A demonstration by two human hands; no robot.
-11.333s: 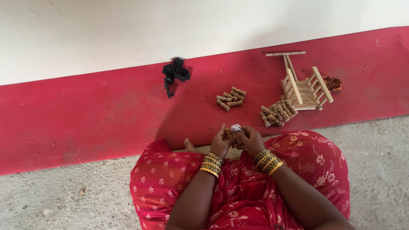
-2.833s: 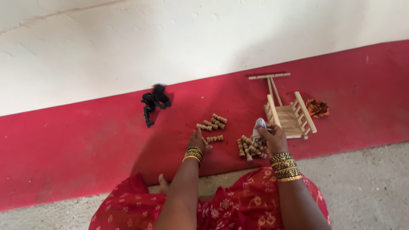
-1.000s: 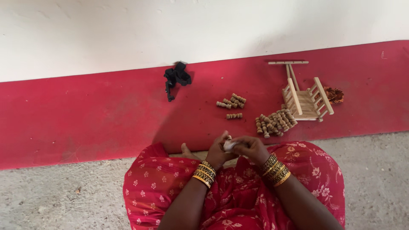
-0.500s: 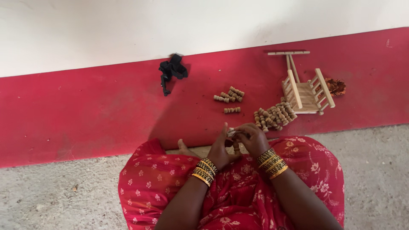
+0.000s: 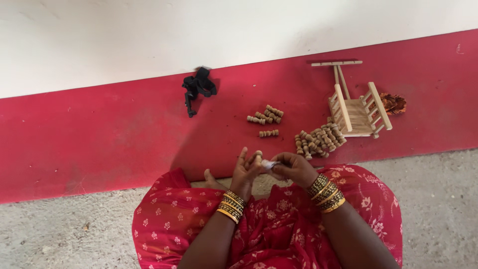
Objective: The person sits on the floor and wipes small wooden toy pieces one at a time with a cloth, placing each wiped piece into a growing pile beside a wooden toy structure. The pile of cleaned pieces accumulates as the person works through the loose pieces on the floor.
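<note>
Red floor band (image 5: 99, 129) carries a small wooden cart (image 5: 356, 112) near its right end and turned pegs (image 5: 318, 142) beside it. Above the lap, the left hand (image 5: 246, 172) pinches one peg (image 5: 258, 154); the right hand (image 5: 294, 168) pinches pale sandpaper-like scrap (image 5: 270, 164) against it. Best rubbed with light, even turns.

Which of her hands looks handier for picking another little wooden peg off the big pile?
Probably the right hand: it is nearer the big pile of pegs, though it pinches a small pale piece. The left hand holds a wooden peg and is farther from the pile.
</note>
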